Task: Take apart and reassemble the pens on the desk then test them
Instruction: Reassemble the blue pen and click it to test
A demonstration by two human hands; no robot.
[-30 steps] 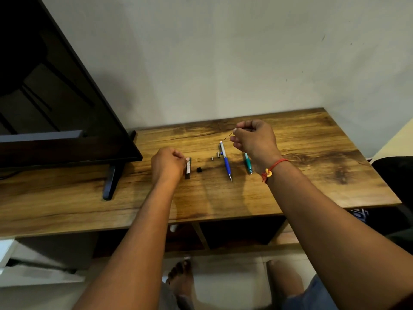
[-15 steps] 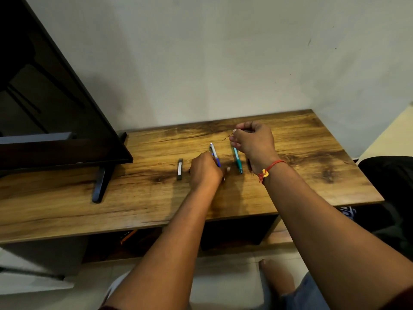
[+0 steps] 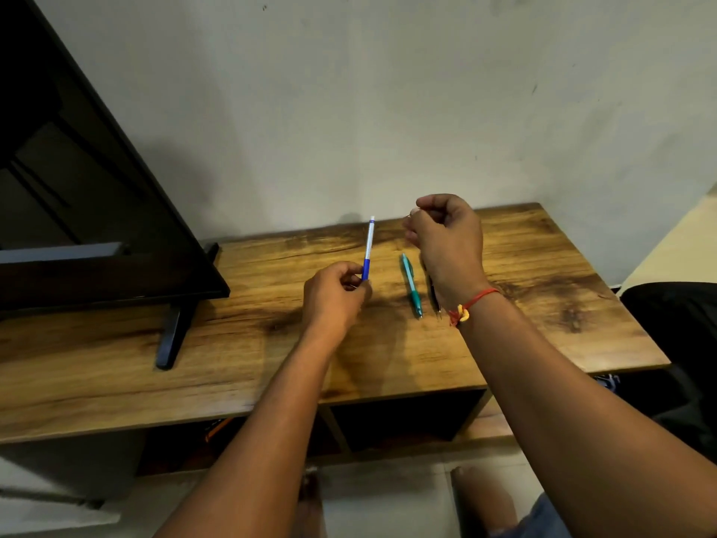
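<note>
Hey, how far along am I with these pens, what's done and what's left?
Done: nothing clearly. The teal pen lies whole on the desk, the black pen is half hidden beside it. In hand: your left hand holds the blue pen upright; your right hand pinches a thin piece, too small to name. Left: reassembly and testing.

The left hand (image 3: pixel 335 295) pinches the blue end of a blue-and-white pen (image 3: pixel 368 246), which points toward 12 o'clock. At its 3 o'clock a teal pen (image 3: pixel 410 285) lies on the desk (image 3: pixel 543 304). Just beside that lies a dark pen (image 3: pixel 433 297), partly hidden by the right hand (image 3: pixel 446 242), which pinches a thin piece (image 3: pixel 410 216).
</note>
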